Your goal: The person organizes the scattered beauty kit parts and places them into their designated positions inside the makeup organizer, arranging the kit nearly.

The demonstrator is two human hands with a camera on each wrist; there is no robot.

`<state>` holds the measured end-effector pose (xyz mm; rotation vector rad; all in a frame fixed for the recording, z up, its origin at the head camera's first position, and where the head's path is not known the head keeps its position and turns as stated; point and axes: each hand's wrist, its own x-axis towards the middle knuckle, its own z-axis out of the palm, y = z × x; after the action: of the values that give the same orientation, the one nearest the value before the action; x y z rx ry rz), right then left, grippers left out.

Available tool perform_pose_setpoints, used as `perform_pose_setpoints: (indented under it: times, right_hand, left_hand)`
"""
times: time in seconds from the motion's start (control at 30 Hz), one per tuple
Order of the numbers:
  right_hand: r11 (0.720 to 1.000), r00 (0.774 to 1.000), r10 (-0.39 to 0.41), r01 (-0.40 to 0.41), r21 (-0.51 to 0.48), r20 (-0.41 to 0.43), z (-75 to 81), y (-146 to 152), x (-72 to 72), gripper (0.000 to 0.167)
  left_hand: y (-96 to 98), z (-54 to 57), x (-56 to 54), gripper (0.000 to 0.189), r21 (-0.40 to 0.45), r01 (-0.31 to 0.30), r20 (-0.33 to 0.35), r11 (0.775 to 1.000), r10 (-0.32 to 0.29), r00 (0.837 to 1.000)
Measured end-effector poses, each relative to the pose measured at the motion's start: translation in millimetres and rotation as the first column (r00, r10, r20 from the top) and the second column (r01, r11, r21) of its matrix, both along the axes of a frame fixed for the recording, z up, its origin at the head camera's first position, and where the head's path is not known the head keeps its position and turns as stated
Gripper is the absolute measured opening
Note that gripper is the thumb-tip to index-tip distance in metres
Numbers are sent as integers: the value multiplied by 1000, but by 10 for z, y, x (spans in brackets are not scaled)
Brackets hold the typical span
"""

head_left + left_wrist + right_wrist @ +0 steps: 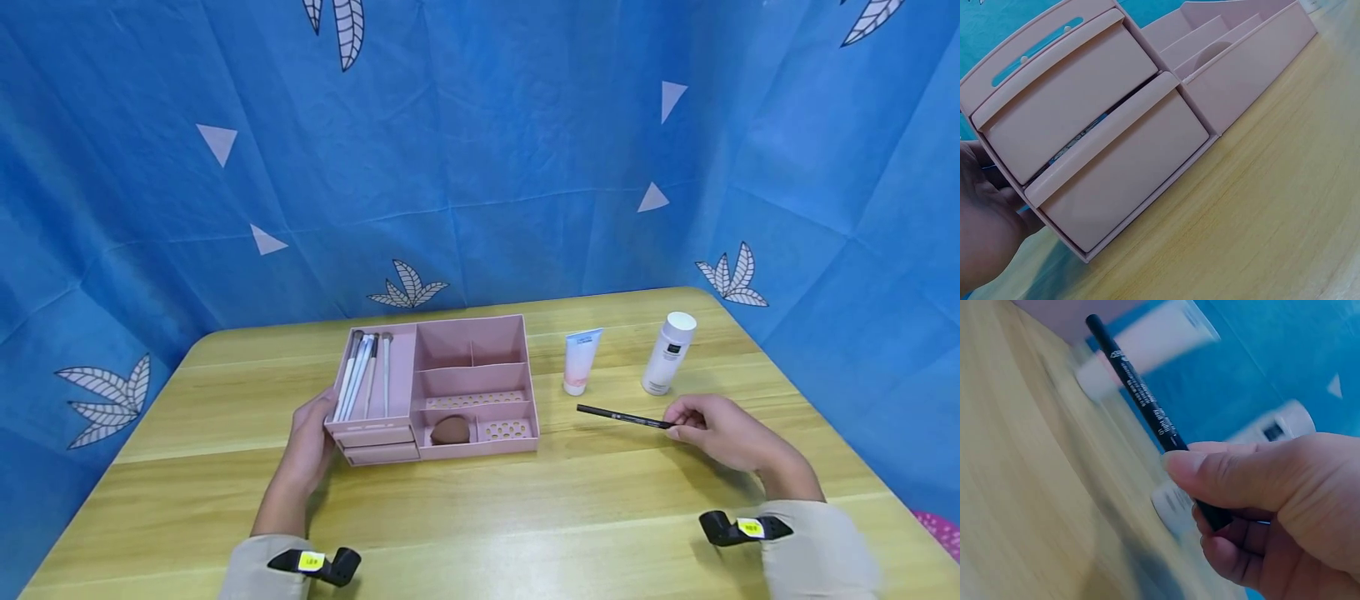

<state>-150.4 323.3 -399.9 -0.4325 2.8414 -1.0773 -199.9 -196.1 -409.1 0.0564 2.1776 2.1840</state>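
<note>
My right hand [723, 429] pinches a black eyebrow pencil [622, 416] near one end, thumb against fingers, above the table. Small white print runs along the pencil [1138, 394] in the right wrist view. At the left side of a pink makeup organizer [470, 451], my left hand [309, 442] touches its outer wall; some fingertips are hidden behind it. Several makeup brushes [360, 375] lie in the organizer's left top section. A brown makeup sponge [450, 430] sits in a front compartment. Two drawers [1122, 169] face forward, both pushed in.
A pink-and-white squeeze tube [581, 362] stands right of the organizer. Farther right is a white bottle [667, 354] with a dark label. Behind the wooden table [480, 533] hangs a blue patterned cloth [480, 150].
</note>
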Motion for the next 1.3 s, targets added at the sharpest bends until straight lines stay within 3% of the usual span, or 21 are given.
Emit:
perform_pose_setpoints:
  times: [0.17, 0.37, 0.67, 0.87, 1.1, 1.3]
  right_hand:
    - [999, 999, 40, -40, -10, -25, 42, -212, -58, 5]
    - [997, 997, 67, -69, -35, -47, 87, -444, -118, 4]
    - [991, 980, 123, -130, -35, -159, 226, -970, -292, 8]
    - [986, 962, 167, -164, 32, -216, 347, -1327, -426, 3]
    - [978, 943, 197, -168, 127, -268, 351, -1634, -558, 4]
    - [969, 947, 185, -132, 208, -263, 364, -1820, -584, 7]
  left_hand:
    - [15, 5, 4, 53, 43, -13, -18, 999, 14, 1000]
    - [14, 17, 9, 53, 36, -4, -21, 999, 5, 1000]
    - [-2, 8, 2, 53, 58, -8, -31, 998, 10, 999]
    - [1, 17, 7, 53, 56, -6, -34, 998, 8, 999]
    - [11, 23, 6, 53, 38, -4, -19, 999, 5, 1000]
    - [4, 12, 2, 53, 36, -2, -24, 999, 3, 1000]
